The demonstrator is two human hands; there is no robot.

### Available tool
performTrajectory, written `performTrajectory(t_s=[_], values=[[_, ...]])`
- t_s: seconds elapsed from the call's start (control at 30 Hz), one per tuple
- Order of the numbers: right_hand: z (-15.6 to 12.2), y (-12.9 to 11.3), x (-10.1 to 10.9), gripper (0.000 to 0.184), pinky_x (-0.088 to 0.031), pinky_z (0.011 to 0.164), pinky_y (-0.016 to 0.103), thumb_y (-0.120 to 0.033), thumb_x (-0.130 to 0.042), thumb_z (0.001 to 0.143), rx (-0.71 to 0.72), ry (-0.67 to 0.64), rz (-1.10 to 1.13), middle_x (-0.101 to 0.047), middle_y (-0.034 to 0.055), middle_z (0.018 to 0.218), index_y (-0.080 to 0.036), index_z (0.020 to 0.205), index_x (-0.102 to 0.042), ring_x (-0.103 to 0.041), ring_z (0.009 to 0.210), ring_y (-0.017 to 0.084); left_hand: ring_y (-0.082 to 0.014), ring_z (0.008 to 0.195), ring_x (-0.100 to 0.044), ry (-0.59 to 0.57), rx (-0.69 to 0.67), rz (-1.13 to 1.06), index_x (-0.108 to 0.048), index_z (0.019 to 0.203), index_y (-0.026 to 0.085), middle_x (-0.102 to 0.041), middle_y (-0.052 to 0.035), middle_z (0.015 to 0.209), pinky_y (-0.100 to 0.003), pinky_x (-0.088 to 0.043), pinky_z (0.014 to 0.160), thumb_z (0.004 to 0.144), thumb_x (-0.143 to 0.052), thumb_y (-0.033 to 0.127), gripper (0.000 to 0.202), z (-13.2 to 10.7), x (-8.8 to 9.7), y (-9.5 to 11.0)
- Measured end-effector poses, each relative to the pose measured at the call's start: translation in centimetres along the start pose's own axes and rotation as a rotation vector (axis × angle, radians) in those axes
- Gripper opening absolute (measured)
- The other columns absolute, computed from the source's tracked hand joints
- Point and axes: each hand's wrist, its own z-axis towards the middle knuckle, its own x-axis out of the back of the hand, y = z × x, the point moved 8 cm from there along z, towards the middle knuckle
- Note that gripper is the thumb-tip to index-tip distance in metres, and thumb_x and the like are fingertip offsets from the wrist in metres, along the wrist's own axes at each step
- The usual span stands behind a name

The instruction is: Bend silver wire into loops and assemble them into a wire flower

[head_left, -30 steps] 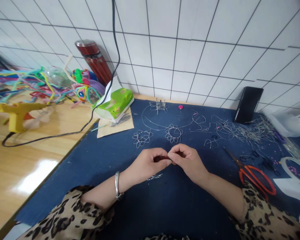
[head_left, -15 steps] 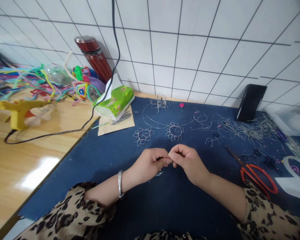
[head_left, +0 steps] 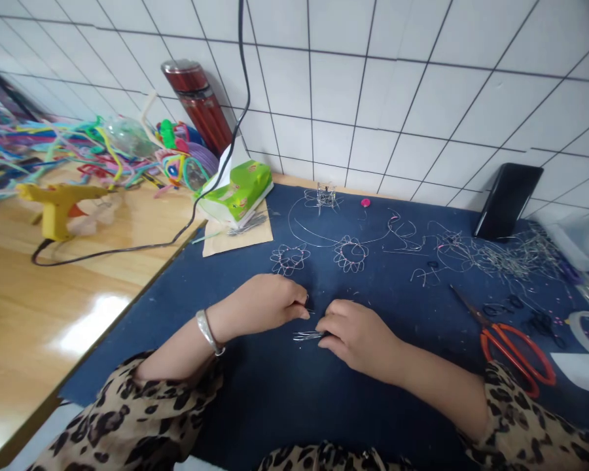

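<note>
1. Far left, a yellow plastic glue gun [head_left: 59, 203] lies on the glossy wooden tabletop [head_left: 53, 314], well apart from the hands.
2. The left hand [head_left: 265, 304] sits low over the dark blue felt mat [head_left: 285, 405] with its fingers curled and tips drawn together. I cannot tell whether they hold anything.
3. Between the hands, a small bundle of thin silver wire [head_left: 305, 335] lies flat on the mat. It looks light, springy, sharp-ended and easily kinked, so it is best pinched at one end.
4. The right hand [head_left: 358, 337] pinches the bundle's right end, fingertips pressed down on the felt.
5. Well to the right lie orange-handled steel scissors [head_left: 510, 343], untouched.
</note>
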Motion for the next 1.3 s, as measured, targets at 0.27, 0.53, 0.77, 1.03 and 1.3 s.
performTrajectory(t_s=[0.27,0.53,0.77,1.03,1.3], values=[[0.1,-0.5,0.0,0.018,-0.037,0.064,0.027,-0.019,-0.043,0.088,0.015,-0.016,-0.127,-0.051,0.0026,0.076,-0.017,0.075,-0.055,-0.045,0.069,0.013,-0.0139,0.053,-0.051,0.129,0.104,0.061,-0.059,0.06,0.017,-0.058,-0.0027,0.056,-0.024,-0.024,0.049,0.085,-0.043,0.048,0.044,-0.5,1.3,-1.3],[0.0,0.6,1.3,0.015,-0.04,0.065,0.025,-0.02,-0.043,0.088,-0.015,0.07,0.052,-0.052,0.0018,0.081,-0.017,0.08,-0.055,-0.048,0.073,0.011,-0.0102,0.054,-0.048,0.126,-0.023,-0.24,-0.059,0.066,0.017,-0.056,0.0006,0.06,-0.021,-0.03,0.054,0.087,-0.046,0.032,0.029,-0.3,1.8,0.4],[-0.1,1.5,2.4,0.012,-0.04,0.064,0.025,-0.018,-0.044,0.087,-0.044,0.18,0.113,-0.051,0.0013,0.081,-0.017,0.079,-0.053,-0.047,0.073,0.011,-0.0111,0.068,-0.056,0.018,-0.182,-0.446,-0.065,0.087,0.018,-0.064,-0.0008,0.076,-0.019,-0.038,0.063,0.087,-0.047,0.024,0.019,0.0,1.0,2.4],[-0.3,1.2,2.3,0.014,-0.04,0.068,0.029,-0.018,-0.044,0.087,-0.029,0.17,-0.106,-0.052,0.0035,0.08,-0.017,0.081,-0.057,-0.047,0.076,0.014,-0.0155,0.075,-0.058,0.176,-0.13,-0.147,-0.061,0.084,0.018,-0.062,-0.0029,0.079,-0.025,-0.041,0.066,0.086,-0.044,0.018,0.018,0.2,0.3,3.2],[-0.4,1.1,2.8,0.02,-0.038,0.067,0.027,-0.014,-0.042,0.085,-0.028,0.201,-0.222,-0.051,0.0025,0.073,-0.018,0.074,-0.059,-0.045,0.072,0.013,-0.0159,0.075,-0.054,0.236,-0.142,0.036,-0.057,0.078,0.017,-0.056,-0.0036,0.077,-0.026,-0.041,0.064,0.086,-0.04,0.015,0.019,0.3,0.3,4.6]])
